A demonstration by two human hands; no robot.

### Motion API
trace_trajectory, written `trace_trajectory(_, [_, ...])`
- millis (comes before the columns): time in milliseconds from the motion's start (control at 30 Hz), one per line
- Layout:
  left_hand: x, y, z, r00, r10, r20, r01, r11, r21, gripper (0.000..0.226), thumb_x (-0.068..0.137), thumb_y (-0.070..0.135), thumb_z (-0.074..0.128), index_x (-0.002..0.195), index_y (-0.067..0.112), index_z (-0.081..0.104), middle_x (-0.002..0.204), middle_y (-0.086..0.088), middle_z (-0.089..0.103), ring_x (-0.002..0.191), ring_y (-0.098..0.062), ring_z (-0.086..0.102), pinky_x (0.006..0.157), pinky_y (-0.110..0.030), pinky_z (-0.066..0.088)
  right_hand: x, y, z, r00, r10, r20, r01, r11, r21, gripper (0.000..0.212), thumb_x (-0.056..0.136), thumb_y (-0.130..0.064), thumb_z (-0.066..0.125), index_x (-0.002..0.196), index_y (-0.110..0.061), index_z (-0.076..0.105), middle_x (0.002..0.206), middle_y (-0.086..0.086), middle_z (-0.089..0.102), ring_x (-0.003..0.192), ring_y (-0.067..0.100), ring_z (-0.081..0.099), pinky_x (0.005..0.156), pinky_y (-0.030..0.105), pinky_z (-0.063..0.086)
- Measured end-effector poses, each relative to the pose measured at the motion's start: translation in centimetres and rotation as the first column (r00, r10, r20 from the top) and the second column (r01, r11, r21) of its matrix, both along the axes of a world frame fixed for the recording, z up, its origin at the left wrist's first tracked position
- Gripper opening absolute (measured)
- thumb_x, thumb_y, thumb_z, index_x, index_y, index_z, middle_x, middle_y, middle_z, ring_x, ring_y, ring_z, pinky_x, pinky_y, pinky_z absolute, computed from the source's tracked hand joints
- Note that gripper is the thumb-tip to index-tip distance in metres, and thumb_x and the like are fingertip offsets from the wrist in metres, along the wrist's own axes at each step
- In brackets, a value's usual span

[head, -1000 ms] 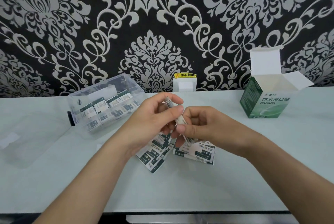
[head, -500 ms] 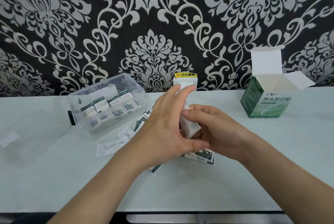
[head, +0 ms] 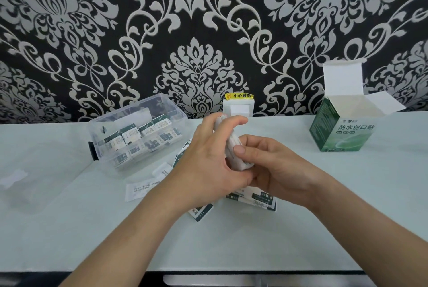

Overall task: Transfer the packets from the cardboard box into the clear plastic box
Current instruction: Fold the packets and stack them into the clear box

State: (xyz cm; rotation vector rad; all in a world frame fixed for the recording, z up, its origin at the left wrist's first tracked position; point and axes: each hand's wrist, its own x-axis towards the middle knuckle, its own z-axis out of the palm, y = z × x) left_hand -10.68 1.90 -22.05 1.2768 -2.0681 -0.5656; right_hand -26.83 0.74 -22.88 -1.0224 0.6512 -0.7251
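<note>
Since a second ago the left hand [head: 208,168] has turned its back to me and now curls round the stack of packets [head: 233,154], one finger over the top. The right hand [head: 280,171] pinches the stack's near edge under the thumb, so I see only a white sliver of it above the table [head: 69,228]. Loose packets [head: 262,201] lie half hidden beneath both hands, others sit blurred inside the plastic box [head: 166,108] on the left, and the cardboard box [head: 342,133] stands open on the right, its inside out of my sight.
</note>
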Motion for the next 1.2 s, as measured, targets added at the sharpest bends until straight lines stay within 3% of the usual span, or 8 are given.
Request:
trace_trajectory(267, [0.5, 0.3, 1.0, 0.997, 0.018, 0.071, -0.014, 0.998, -0.061, 0.057, 0.063, 0.041, 0.073, 0.112, 0.039, 0.044, 0.107, 0.012, 0.025, 0.111, -0.011, 0.033, 0.081, -0.032, 0.049, 0.7, -0.4, 0.9, 0.997, 0.016, -0.072, -0.020, 0.998, -0.060, 0.045, 0.083, -0.028, 0.073, 0.108, 0.007, 0.058, 0.093, 0.013, 0.066, 0.083, 0.023, 0.062, 0.072, 0.030, 0.055])
trace_trajectory(367, [1.7, 0.2, 1.8, 0.997, 0.051, 0.052, -0.048, 0.996, -0.070, 0.052, 0.065, 0.039, 0.073, 0.108, 0.037, 0.043, 0.108, 0.010, 0.026, 0.110, -0.013, 0.036, 0.084, -0.033, 0.048, 1.9, -1.2, 1.9, 0.998, 0.051, -0.037, -0.054, 0.996, -0.078, 0.017, 0.086, -0.019, 0.066, 0.098, -0.008, 0.069, 0.089, 0.007, 0.070, 0.080, 0.017, 0.068, 0.070, 0.028, 0.056])
trace_trajectory(700, [8.0, -1.4, 5.2, 0.980, 0.197, -0.005, -0.196, 0.973, -0.123, 0.057, 0.062, 0.044, 0.077, 0.109, 0.036, 0.045, 0.116, 0.010, 0.028, 0.115, -0.014, 0.038, 0.091, -0.032, 0.045, 8.8, -4.7, 5.7, 0.990, 0.121, -0.073, -0.130, 0.981, -0.142, 0.030, 0.086, -0.018, 0.062, 0.111, -0.003, 0.060, 0.095, 0.017, 0.061, 0.083, 0.022, 0.061, 0.074, 0.030, 0.051])
trace_trajectory(800, [10.7, -2.5, 6.5, 0.986, 0.168, -0.010, -0.168, 0.986, 0.003, 0.070, 0.063, 0.049, 0.078, 0.120, 0.043, 0.038, 0.127, 0.014, 0.027, 0.122, -0.006, 0.034, 0.096, -0.022, 0.037, 11.1, -6.3, 7.4, 0.971, 0.019, -0.239, -0.073, 0.973, -0.219, 0.007, 0.087, -0.012, 0.068, 0.086, -0.009, 0.061, 0.082, 0.013, 0.063, 0.071, 0.015, 0.062, 0.062, 0.023, 0.050])
trace_trajectory(900, [14.4, -3.4, 6.7, 0.962, 0.274, -0.014, -0.275, 0.961, -0.039, 0.063, 0.079, 0.034, 0.073, 0.132, 0.040, 0.041, 0.137, 0.017, 0.037, 0.124, 0.000, 0.036, 0.102, -0.021, 0.033, 12.9, -8.3, 8.2, 0.793, -0.143, -0.592, -0.159, 0.890, -0.427, 0.016, 0.082, -0.018, 0.074, 0.077, -0.012, 0.060, 0.069, 0.005, 0.062, 0.061, 0.011, 0.060, 0.057, 0.021, 0.048])
trace_trajectory(1000, [17.4, -4.3, 5.6, 0.884, 0.412, 0.221, -0.392, 0.911, -0.131, 0.032, 0.089, 0.010, 0.054, 0.108, 0.031, 0.069, 0.116, 0.010, 0.064, 0.101, -0.011, 0.059, 0.093, -0.034, 0.048, 15.0, -9.7, 8.3, 0.531, -0.214, -0.820, -0.391, 0.797, -0.461, 0.025, 0.082, -0.027, 0.076, 0.073, -0.014, 0.057, 0.065, -0.001, 0.064, 0.052, 0.003, 0.060, 0.051, 0.014, 0.045])
trace_trajectory(1133, [17.7, -5.1, 3.4, 0.861, 0.282, 0.423, -0.328, 0.944, 0.039, 0.033, 0.085, 0.010, 0.049, 0.089, 0.029, 0.076, 0.091, 0.008, 0.071, 0.070, -0.005, 0.059, 0.073, -0.025, 0.051, 17.7, -10.7, 7.0, 0.231, -0.319, -0.919, -0.582, 0.712, -0.393, 0.023, 0.081, -0.031, 0.074, 0.080, -0.015, 0.058, 0.072, -0.001, 0.064, 0.063, 0.012, 0.060, 0.062, 0.027, 0.049])
trace_trajectory(1200, [17.9, -5.6, 2.5, 0.859, 0.229, 0.458, -0.300, 0.950, 0.086, 0.034, 0.083, 0.011, 0.048, 0.087, 0.031, 0.076, 0.095, 0.010, 0.071, 0.079, -0.006, 0.061, 0.079, -0.027, 0.052, 18.9, -11.1, 6.3, 0.157, -0.338, -0.928, -0.612, 0.704, -0.360, 0.023, 0.079, -0.030, 0.073, 0.085, -0.011, 0.061, 0.073, 0.001, 0.062, 0.065, 0.017, 0.058, 0.065, 0.029, 0.049])
